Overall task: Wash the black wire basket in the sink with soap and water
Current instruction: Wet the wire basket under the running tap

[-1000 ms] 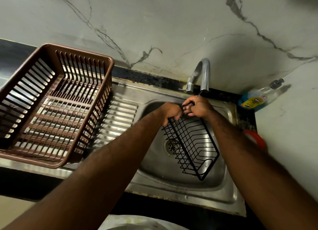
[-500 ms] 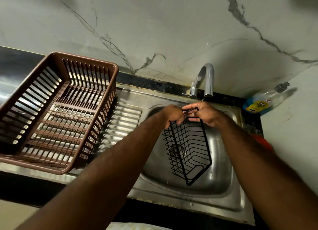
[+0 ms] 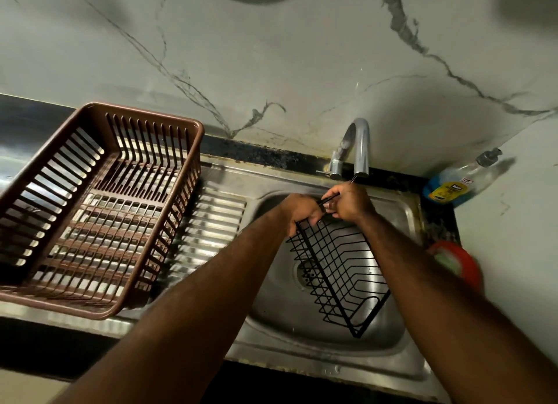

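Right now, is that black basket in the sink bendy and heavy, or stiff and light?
Probably stiff: the black basket holds its boxy shape though the left hand and right hand grip only its top end. Likely light: thin wire, wide gaps. Released, it would probably tip, being tilted.

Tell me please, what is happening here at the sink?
A person is holding the black wire basket tilted over the sink. The left hand and the right hand both grip its upper end, just under the tap. I can see no water running. A soap bottle lies at the right, and a brown plastic basket stands on the draining board.
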`<state>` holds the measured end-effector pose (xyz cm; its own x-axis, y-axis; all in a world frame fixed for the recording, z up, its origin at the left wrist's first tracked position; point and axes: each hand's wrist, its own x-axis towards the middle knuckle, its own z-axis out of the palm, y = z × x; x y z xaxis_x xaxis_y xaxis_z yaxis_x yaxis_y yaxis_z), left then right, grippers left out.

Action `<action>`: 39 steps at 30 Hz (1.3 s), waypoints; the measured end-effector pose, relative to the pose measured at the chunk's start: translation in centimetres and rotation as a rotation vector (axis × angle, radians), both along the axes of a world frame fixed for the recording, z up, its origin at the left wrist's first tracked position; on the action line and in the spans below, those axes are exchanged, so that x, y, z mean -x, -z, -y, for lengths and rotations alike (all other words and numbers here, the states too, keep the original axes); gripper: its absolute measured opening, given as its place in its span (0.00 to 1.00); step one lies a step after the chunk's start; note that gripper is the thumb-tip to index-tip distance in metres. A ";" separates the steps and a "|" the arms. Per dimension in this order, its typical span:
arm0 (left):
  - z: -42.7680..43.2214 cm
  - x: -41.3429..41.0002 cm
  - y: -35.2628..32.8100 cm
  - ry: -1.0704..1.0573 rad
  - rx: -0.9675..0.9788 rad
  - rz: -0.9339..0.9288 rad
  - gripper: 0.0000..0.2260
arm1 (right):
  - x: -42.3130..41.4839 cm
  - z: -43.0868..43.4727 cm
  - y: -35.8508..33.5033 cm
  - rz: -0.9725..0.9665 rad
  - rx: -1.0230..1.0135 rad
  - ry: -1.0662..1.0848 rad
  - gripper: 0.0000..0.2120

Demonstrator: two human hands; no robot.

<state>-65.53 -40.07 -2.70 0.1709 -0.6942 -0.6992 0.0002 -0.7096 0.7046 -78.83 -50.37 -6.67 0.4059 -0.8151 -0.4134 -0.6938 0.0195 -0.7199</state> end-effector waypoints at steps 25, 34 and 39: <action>1.6 -1.6 0.1 0.441 -0.145 -0.084 0.12 | 3.0 1.0 -2.1 -0.078 0.132 -0.534 0.14; 1.8 -2.7 -1.6 0.374 -0.282 -0.284 0.13 | 3.7 0.1 -3.2 0.284 -0.175 -0.256 0.13; 1.9 -3.0 -1.3 0.341 -0.275 -0.374 0.08 | 4.4 0.6 -4.1 0.239 -0.240 -0.265 0.16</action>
